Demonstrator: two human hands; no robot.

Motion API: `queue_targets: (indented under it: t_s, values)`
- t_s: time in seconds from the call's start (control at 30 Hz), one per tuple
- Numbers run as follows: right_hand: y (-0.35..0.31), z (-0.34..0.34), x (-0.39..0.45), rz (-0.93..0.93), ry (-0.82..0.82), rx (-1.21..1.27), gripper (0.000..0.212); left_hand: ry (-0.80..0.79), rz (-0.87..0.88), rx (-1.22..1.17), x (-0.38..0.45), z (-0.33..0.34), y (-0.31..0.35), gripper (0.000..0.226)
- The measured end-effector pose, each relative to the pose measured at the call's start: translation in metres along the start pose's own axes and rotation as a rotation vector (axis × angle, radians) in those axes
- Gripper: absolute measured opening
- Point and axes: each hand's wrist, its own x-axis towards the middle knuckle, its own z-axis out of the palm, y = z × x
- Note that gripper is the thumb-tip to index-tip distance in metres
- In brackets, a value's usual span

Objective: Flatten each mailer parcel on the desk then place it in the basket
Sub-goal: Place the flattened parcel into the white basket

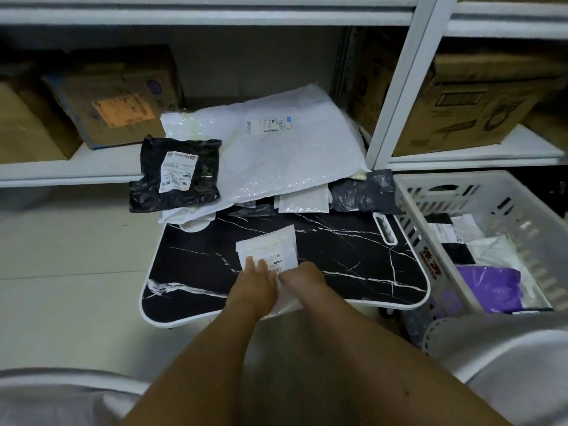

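Both hands are working a small white mailer point(270, 250) lying at the center of the black marble-look table point(190, 272). The left hand point(256, 279) is lying w/ straight fingers pressing flat on the mailer's near-left part, over the label. The right hand point(302, 279) is sitting on the near-right corner; whether its fingers are curling round the edge or just pressing, can't tell, since the back of the hand is hiding them.

Key relation: the mailer is running away from both grips toward 1 o'clock, long axis approx 7-to-1, near end tucked under the hands. The basket point(408, 192) is sitting at 3 o'clock, just beside the table's right edge, so the right hand is nearer for the drop, in my judgement.

At 12 o'clock a pile is waiting: a big white bubble mailer point(285, 155), a black parcel point(196, 182) at 11, more dark bags behind. The basket is already holding white, black and purple parcels. Beyond: pale floor, white shelving w/ cardboard boxes point(116, 99).
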Motion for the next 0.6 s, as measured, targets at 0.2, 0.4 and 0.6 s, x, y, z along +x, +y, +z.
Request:
queue_targets:
  t_s: [0.2,0.4,0.6]
  values:
    - [-0.009,-0.027,-0.011,-0.107,0.017,0.007,0.026,0.209,0.004,-0.112,-0.006,-0.014,0.020,0.033]
    - [-0.018,-0.085,-0.018,-0.246,0.065,-0.062,0.023,0.257,-0.156,-0.406,-0.008,-0.036,0.056,0.058]
    - [-0.020,-0.150,-0.026,-0.265,0.161,0.006,0.029,0.248,0.005,-0.573,-0.015,-0.047,0.111,0.056]
